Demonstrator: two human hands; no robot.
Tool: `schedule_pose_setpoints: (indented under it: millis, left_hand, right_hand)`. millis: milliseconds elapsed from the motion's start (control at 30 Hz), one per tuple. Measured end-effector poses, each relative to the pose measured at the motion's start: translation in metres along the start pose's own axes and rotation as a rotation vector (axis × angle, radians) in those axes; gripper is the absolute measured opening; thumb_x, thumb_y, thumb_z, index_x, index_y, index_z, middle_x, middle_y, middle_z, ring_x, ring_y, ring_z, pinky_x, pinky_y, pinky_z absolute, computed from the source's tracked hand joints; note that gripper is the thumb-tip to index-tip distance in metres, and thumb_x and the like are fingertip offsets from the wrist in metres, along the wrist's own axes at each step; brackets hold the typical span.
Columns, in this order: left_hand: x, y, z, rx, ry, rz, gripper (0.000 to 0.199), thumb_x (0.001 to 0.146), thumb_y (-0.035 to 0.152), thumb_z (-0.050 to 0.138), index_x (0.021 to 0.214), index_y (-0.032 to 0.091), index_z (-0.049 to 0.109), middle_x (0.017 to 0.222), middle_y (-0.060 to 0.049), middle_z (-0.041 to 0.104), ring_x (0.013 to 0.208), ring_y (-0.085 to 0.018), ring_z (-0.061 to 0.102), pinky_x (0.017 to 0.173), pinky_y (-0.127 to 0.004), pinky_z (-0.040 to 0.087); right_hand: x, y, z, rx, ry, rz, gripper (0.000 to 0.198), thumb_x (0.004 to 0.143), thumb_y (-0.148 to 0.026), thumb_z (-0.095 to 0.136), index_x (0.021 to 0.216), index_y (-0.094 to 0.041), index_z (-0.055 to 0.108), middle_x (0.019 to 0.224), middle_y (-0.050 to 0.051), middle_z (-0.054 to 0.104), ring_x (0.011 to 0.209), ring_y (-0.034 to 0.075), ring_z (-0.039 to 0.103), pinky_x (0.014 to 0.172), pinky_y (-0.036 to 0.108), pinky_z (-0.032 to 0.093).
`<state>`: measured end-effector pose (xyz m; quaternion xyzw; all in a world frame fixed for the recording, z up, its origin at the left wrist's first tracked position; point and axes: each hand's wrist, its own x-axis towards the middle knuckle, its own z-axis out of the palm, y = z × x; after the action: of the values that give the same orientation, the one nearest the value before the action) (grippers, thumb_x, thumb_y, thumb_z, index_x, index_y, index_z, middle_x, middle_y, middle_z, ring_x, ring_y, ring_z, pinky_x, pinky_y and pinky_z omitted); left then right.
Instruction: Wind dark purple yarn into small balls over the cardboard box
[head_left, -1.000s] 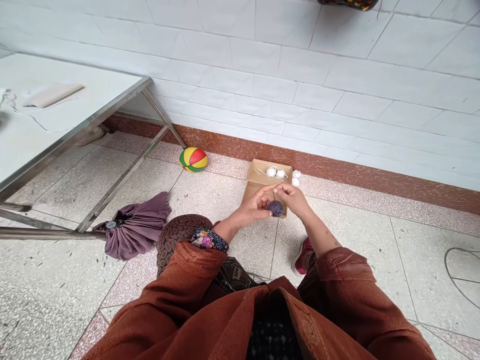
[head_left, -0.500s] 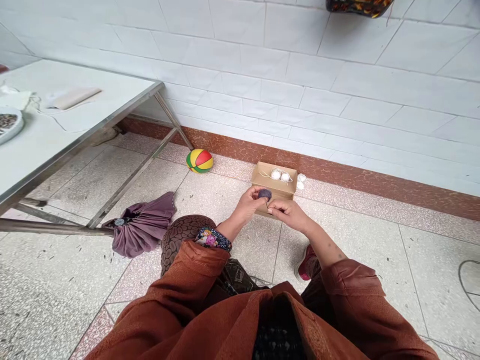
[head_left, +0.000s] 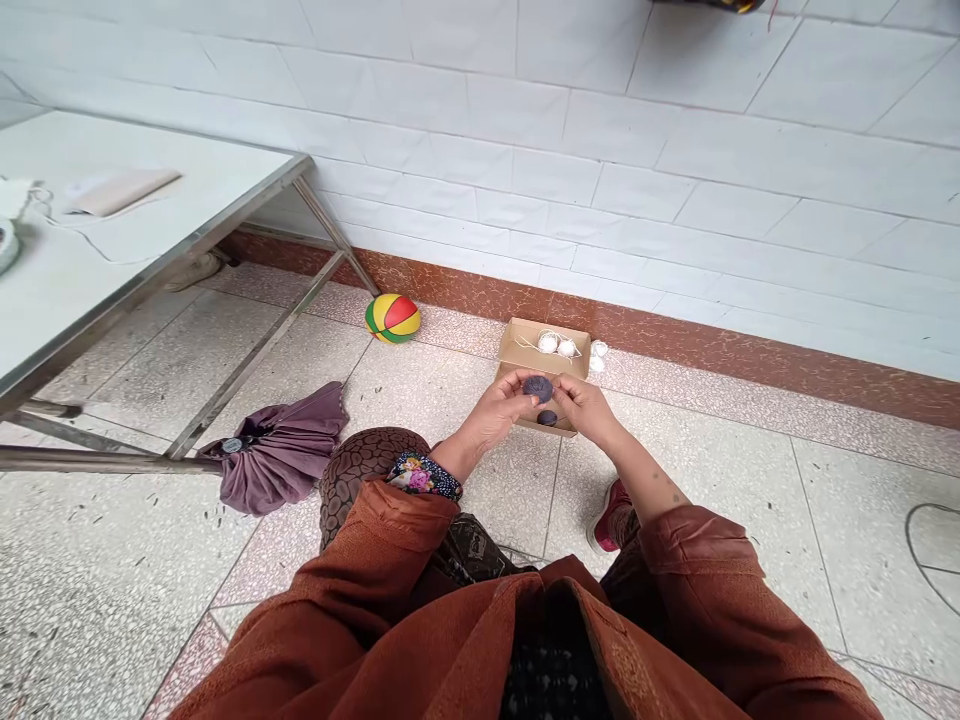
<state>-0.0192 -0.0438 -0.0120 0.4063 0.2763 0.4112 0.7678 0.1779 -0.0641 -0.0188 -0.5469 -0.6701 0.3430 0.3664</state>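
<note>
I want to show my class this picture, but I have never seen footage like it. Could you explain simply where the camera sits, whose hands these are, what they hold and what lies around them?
The camera is worn on a person's head and looks down, so both hands are that person's own. The left hand holds a small dark purple ball of yarn; the right hand meets it from the other side. A second dark ball shows just beneath. Behind them on the speckled tiled floor lies an open cardboard box with small white balls. To the left are a striped toy ball, a folded purple umbrella and a metal-framed white table.
</note>
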Motion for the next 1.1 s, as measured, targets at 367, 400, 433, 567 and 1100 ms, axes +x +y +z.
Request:
schedule_pose_setpoints:
  millis: [367, 400, 433, 567, 1100]
  left_hand:
    - [0.009, -0.013, -0.011, 0.241, 0.271, -0.092, 0.044, 0.065, 0.028, 0.088, 0.104, 0.017, 0.070, 0.099, -0.005, 0.072, 0.090, -0.017, 0.064, 0.087, -0.033, 0.050]
    - [0.010, -0.014, -0.012, 0.293, 0.251, -0.100, 0.048, 0.063, 0.026, 0.089, 0.106, 0.017, 0.070, 0.098, -0.004, 0.072, 0.089, -0.017, 0.064, 0.087, -0.033, 0.049]
    - [0.009, -0.015, -0.011, 0.324, 0.211, -0.104, 0.053, 0.062, 0.024, 0.090, 0.111, 0.017, 0.070, 0.097, -0.004, 0.071, 0.089, -0.017, 0.064, 0.087, -0.034, 0.048]
    - [0.004, -0.010, -0.006, 0.259, -0.062, -0.088, 0.077, 0.066, 0.025, 0.091, 0.137, 0.022, 0.061, 0.099, -0.004, 0.071, 0.092, -0.018, 0.066, 0.088, -0.035, 0.048]
    - [0.000, 0.000, -0.004, -0.017, 0.026, -0.047, 0.045, 0.068, 0.028, 0.091, 0.109, 0.019, 0.072, 0.107, -0.005, 0.072, 0.095, -0.017, 0.065, 0.090, -0.033, 0.050]
  right_hand:
    - [-0.010, -0.026, -0.007, 0.141, -0.257, -0.058, 0.033, 0.097, -0.052, 0.064, 0.086, -0.021, 0.071, 0.077, 0.000, 0.065, 0.066, 0.014, 0.052, 0.064, 0.028, 0.040]
    - [-0.010, -0.027, -0.010, 0.182, -0.237, -0.040, 0.033, 0.096, -0.053, 0.065, 0.088, -0.022, 0.072, 0.077, 0.000, 0.065, 0.066, 0.014, 0.052, 0.064, 0.028, 0.040]
    - [-0.009, -0.028, -0.012, 0.217, -0.198, -0.021, 0.033, 0.096, -0.053, 0.065, 0.090, -0.022, 0.072, 0.077, 0.000, 0.064, 0.066, 0.014, 0.052, 0.064, 0.028, 0.041]
    - [-0.002, -0.019, -0.021, 0.219, 0.023, 0.018, 0.030, 0.094, -0.051, 0.066, 0.087, -0.022, 0.070, 0.076, 0.000, 0.063, 0.070, 0.016, 0.055, 0.070, 0.031, 0.044]
    - [-0.007, 0.000, 0.006, -0.010, -0.123, -0.014, 0.024, 0.098, -0.040, 0.058, 0.087, -0.023, 0.070, 0.082, 0.002, 0.071, 0.078, 0.020, 0.062, 0.074, 0.032, 0.047]
